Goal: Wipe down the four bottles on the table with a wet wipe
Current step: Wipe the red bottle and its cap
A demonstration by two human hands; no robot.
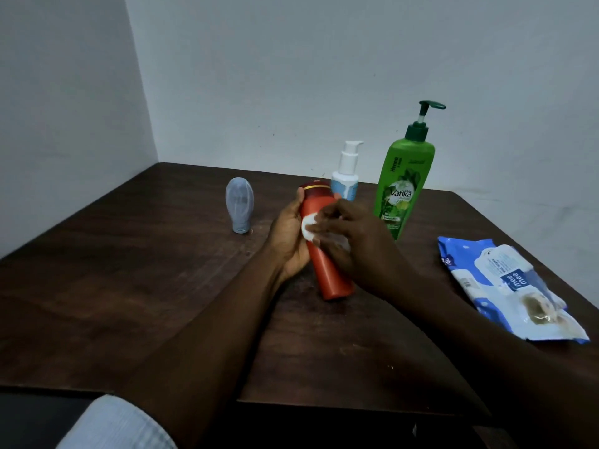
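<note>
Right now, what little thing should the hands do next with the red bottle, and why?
Probably slide the white wet wipe down the tall red plastic bottle toward its base. The left hand grips that bottle tilted, and the right hand holds the wipe against its upper half, below the cap, so the bare lower part may need wiping next.
</note>
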